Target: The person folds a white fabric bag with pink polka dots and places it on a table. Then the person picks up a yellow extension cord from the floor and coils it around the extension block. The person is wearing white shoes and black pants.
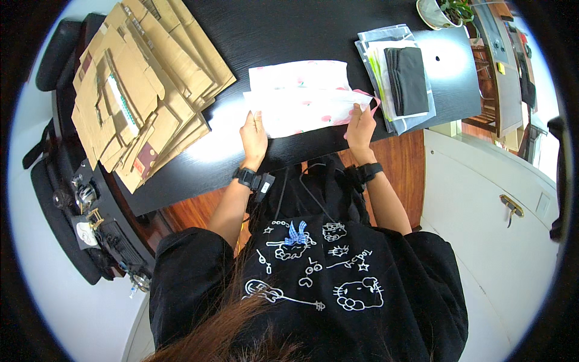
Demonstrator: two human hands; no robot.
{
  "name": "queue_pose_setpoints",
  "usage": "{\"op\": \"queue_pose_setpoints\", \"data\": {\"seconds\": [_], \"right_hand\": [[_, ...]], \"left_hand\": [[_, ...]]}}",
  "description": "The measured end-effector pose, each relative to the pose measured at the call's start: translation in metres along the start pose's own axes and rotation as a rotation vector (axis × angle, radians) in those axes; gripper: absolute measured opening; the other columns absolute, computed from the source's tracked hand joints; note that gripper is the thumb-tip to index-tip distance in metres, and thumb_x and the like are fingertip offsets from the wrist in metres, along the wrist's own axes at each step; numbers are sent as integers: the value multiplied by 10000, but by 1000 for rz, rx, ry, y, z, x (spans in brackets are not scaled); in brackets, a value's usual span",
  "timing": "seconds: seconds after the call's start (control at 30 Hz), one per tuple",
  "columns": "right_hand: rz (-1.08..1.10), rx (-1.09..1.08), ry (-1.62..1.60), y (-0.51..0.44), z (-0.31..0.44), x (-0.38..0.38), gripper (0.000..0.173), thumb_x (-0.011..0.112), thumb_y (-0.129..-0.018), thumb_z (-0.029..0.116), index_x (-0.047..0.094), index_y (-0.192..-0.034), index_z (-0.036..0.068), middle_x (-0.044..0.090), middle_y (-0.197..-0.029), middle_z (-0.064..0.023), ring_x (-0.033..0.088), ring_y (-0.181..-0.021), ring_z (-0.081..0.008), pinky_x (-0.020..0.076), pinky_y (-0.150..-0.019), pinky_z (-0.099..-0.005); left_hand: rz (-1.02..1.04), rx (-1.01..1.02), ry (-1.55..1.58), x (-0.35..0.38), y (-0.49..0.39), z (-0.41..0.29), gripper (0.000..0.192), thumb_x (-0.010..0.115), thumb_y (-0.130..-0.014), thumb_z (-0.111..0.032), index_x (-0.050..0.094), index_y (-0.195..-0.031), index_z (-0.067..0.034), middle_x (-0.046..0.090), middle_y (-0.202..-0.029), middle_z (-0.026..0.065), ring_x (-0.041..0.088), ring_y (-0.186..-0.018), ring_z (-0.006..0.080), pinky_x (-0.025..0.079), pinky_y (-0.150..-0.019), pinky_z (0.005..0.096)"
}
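Observation:
A white bag with a pink fruit print and a pink strap or edge is held out over the black table's near edge, its material folded or in two layers. My left hand grips its lower left corner, thumb on top. At its right end my right hand pinches the edge beside the pink strap. The fingers under the material are hidden. Both wrists wear black bands.
Flattened cardboard boxes are piled at the table's left. Folded bags, with a dark grey one on top, lie to the right. A potted plant stands at the far right corner of the black table.

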State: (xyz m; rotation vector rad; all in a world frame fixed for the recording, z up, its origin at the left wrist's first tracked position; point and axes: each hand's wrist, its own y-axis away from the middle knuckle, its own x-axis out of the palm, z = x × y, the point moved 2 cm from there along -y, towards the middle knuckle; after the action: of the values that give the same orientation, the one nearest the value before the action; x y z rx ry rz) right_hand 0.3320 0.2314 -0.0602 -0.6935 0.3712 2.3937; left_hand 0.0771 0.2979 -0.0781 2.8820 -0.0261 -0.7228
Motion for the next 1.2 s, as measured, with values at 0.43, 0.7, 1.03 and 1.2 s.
{"op": "queue_pose_setpoints", "data": {"seconds": [0.43,0.7,1.03,1.2], "right_hand": [[261,137,411,-17,-19,9,330,394,-988,306,525,-1023,5,644,-828,-256,615,-810,-452,469,-722,-505],[333,177,617,-18,-18,19,366,341,-992,369,522,-1018,53,639,-896,-281,608,-863,-476,464,-760,-544],[336,202,718,-20,-10,23,377,327,-989,396,514,-1033,72,646,-895,-268,623,-854,-458,479,-733,-548],[356,205,734,-22,-8,23,373,334,-987,395,513,-1038,71,648,-894,-266,624,-853,-457,478,-736,-549]], "left_hand": [[158,-94,-331,3,-6,16,326,416,-986,-261,583,-1014,18,628,-810,263,626,-748,426,499,-650,489],[197,-181,-630,12,5,24,302,430,-975,-288,546,-1042,-18,636,-729,252,638,-713,431,517,-643,499],[-67,381,-511,-2,2,-33,417,641,-794,-82,482,-1168,8,500,-1234,191,472,-1162,326,374,-981,462],[427,754,-484,40,15,-55,547,583,-839,-181,419,-1335,-18,392,-1421,136,333,-1342,309,270,-1104,449]]}}
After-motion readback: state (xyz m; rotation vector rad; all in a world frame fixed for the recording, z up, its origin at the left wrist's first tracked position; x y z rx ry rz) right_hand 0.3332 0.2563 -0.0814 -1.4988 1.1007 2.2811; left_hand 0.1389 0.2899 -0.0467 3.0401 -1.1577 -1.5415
